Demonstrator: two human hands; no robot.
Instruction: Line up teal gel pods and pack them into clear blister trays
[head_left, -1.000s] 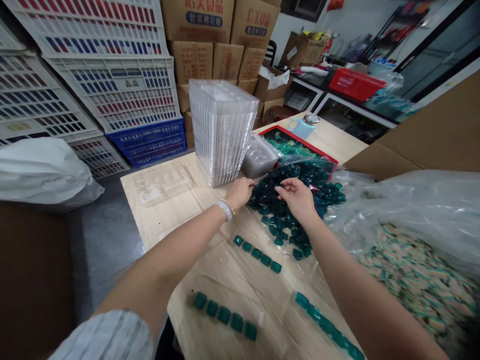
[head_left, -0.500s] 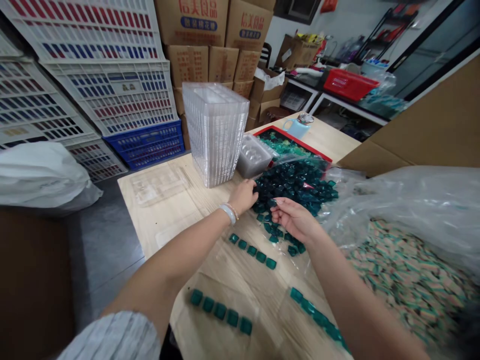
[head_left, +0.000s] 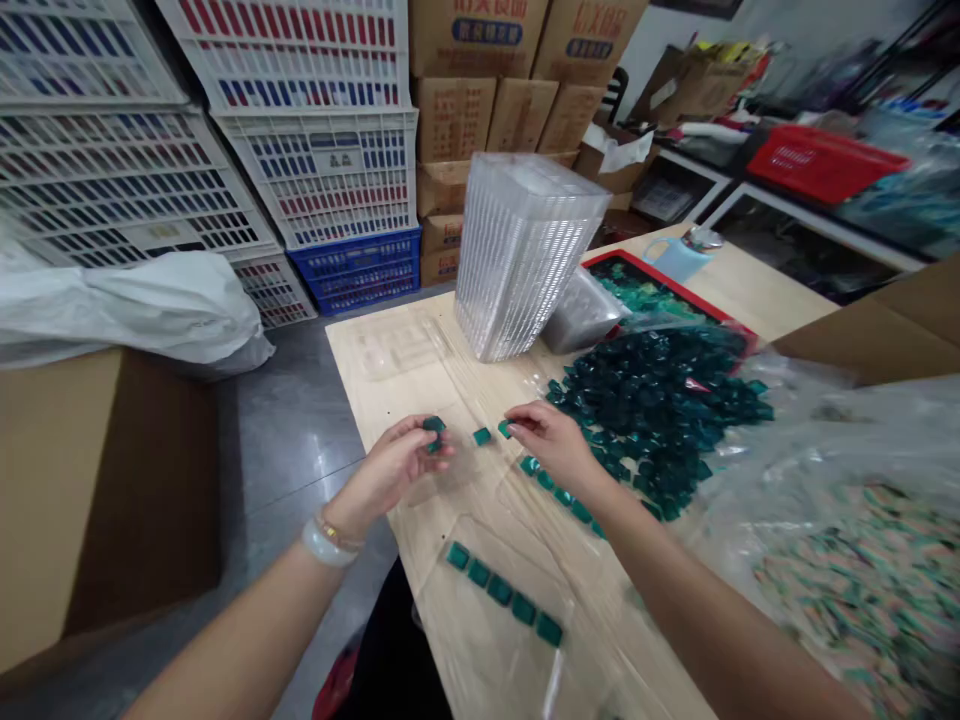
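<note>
Over the near left part of the wooden table (head_left: 396,372), my left hand (head_left: 397,462) is closed around glossy dark green cubes (head_left: 433,426). My right hand (head_left: 553,446) pinches a single green cube (head_left: 505,429) just above the table. Between both hands lies another green cube (head_left: 482,436), apparently on a clear plastic tray. A row of green cubes (head_left: 544,480) runs partly beneath my right forearm. Nearer me, several more green cubes (head_left: 500,590) line up in a clear tray (head_left: 517,655). A big pile of green cubes (head_left: 652,390) spreads beyond my right hand.
A tall stack of clear trays (head_left: 517,260) stands behind the hands, beside a shorter stack (head_left: 583,312). Farther back are a red-rimmed tray (head_left: 679,292) and a blue mug (head_left: 679,260). A plastic bag of striped pieces (head_left: 847,580) is at right; crates (head_left: 322,180) rise behind.
Both hands have moved away from the pile toward the table's left edge, now with green cubes in them. One cube lies newly between them. The view has swung left.
</note>
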